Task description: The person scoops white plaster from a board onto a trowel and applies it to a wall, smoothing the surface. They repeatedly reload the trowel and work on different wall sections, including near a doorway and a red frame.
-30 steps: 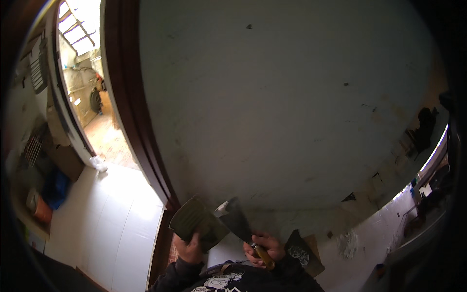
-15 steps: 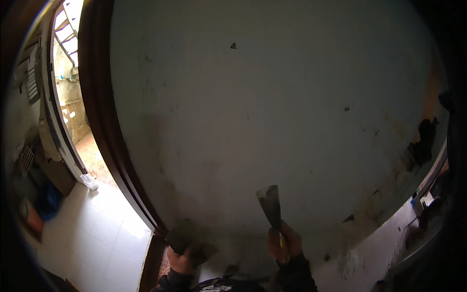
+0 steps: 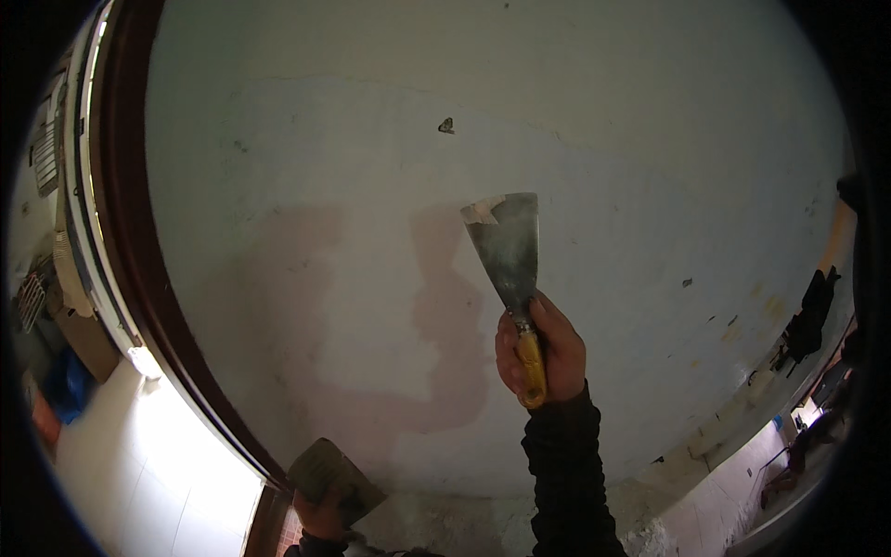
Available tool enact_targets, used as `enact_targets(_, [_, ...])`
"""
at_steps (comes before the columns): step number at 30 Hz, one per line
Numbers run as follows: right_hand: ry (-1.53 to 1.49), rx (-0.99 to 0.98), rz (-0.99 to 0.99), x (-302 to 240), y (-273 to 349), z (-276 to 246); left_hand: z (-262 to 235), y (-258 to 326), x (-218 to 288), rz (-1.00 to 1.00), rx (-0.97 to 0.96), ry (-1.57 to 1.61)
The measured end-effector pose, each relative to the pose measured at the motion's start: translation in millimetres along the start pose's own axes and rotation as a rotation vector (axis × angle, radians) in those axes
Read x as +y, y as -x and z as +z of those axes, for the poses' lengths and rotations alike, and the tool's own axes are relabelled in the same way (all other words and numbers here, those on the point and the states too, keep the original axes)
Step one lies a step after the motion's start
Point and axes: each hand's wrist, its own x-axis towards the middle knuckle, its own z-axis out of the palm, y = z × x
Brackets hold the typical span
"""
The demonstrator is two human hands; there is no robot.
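Note:
My right hand (image 3: 542, 351) grips a putty knife (image 3: 508, 255) by its yellow handle, blade pointing up in front of the pale wall (image 3: 594, 232). A light patch, which looks like filler, covers the left corner of the blade's tip. Low on the left, my left hand (image 3: 320, 512) is closed on a flat grey-green rectangular plate (image 3: 327, 472); what lies on it is too dim to tell. A small chipped hole (image 3: 446, 125) shows in the wall above the blade, and a second dark chip (image 3: 687, 282) lies to the right.
A dark brown door frame (image 3: 130, 186) borders the wall on the left, with a bright tiled floor (image 3: 153, 473) beyond it. Dark cloth-like things (image 3: 812, 311) hang at the far right. Rough, flaking plaster (image 3: 650, 538) shows at the wall's foot.
My right hand has lifted the putty knife well up the wall. My left hand, still with the plate, sits slightly lower and farther left. The wall looks brighter.

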Motion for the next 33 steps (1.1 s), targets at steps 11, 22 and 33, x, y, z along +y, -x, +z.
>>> enact_targets(11, [1.228, 0.431, -0.594, 31.3, -75.7, 17.9, -21.0, -131.9, -8.9, 0.013, -0.043, 0.024])
enact_targets(22, [2.069, 0.662, -1.0, 32.9, -118.5, 12.9, -43.2, -183.0, -55.3, -0.008, -0.053, 0.151])
enact_targets(33, [2.117, 0.649, -0.949, 42.4, -132.4, -6.4, -38.8, -199.0, -37.9, 0.095, -0.191, -0.08])
